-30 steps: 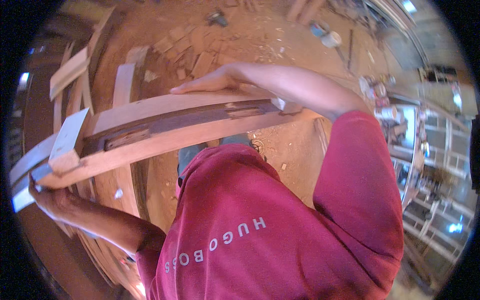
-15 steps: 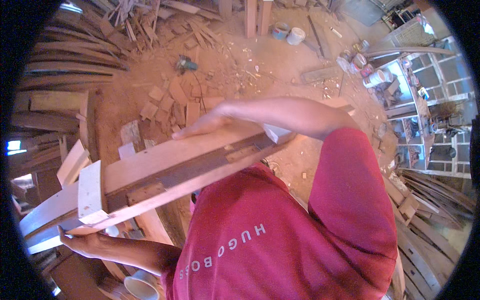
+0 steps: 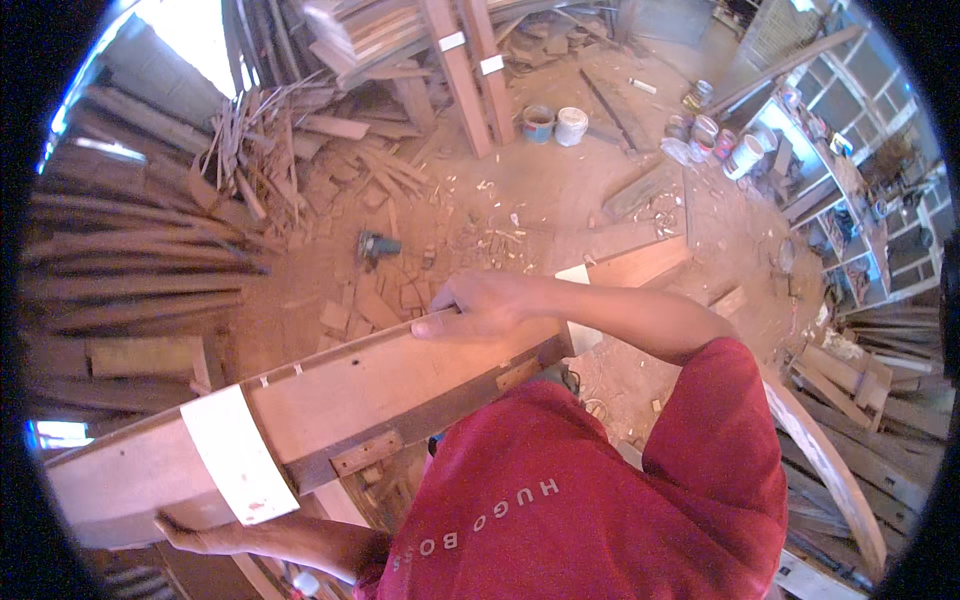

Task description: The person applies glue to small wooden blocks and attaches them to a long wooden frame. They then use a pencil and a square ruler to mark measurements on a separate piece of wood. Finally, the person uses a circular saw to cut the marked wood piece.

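Note:
A long, reddish-brown wooden frame (image 3: 330, 397) lies slantwise across my body, from the lower left to the upper right. Around it sit a wide white band (image 3: 238, 455) near its left end and a second white band (image 3: 578, 315) toward its right end. My right hand (image 3: 478, 305) is closed over the frame's far edge, right of its middle. At the near edge, below the wide white band, my left hand (image 3: 205, 535) grips the left end; its fingers are partly hidden under the wood. A small wooden block (image 3: 366, 453) spans the frame's recessed near side.
Wood offcuts (image 3: 370, 300) and a dark green power tool (image 3: 378, 244) lie on the dusty floor beyond. Stacked boards (image 3: 140, 245) fill the left. Two upright posts (image 3: 487, 75) stand ahead beside paint buckets (image 3: 571, 126). Shelving (image 3: 845, 215) is at the right.
The frame has rolled, turning its broad face and the wide white band upward. My right hand has moved nearer and to the right; my left hand has shifted right and down along with it.

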The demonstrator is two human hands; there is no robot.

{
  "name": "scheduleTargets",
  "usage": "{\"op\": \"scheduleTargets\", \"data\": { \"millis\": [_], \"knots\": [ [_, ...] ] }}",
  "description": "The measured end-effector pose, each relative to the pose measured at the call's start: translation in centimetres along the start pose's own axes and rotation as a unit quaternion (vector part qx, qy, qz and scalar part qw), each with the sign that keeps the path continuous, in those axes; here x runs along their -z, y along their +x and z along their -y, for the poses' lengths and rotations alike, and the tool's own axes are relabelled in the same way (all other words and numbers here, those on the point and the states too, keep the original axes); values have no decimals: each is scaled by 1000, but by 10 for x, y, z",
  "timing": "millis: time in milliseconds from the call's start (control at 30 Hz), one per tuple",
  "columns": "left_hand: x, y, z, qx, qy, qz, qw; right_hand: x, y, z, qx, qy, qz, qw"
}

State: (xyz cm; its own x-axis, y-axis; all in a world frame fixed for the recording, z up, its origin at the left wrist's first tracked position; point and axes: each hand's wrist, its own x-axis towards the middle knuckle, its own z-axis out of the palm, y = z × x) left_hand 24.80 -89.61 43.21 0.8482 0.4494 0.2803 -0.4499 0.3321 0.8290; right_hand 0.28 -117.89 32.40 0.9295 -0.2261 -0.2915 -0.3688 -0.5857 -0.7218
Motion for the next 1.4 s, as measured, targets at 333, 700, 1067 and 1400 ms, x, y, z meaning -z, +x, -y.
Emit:
{"op": "scheduleTargets", "data": {
  "millis": [333, 700, 1067, 1400],
  "knots": [
    [-271, -200, 81, -57, -44, 56, 996, 204, -6, -210, 49, -63, -253, 964],
    [-574, -392, 138, -67, -67, 122, 988, 451, 38, -432, 119, -127, -469, 866],
    [-862, -543, 268, -71, -136, 193, 969, 680, 181, -643, 163, -124, -546, 812],
    [-1098, -651, 302, -112, -174, 268, 941, 869, 301, -820, 141, -59, -576, 803]
  ]
}}
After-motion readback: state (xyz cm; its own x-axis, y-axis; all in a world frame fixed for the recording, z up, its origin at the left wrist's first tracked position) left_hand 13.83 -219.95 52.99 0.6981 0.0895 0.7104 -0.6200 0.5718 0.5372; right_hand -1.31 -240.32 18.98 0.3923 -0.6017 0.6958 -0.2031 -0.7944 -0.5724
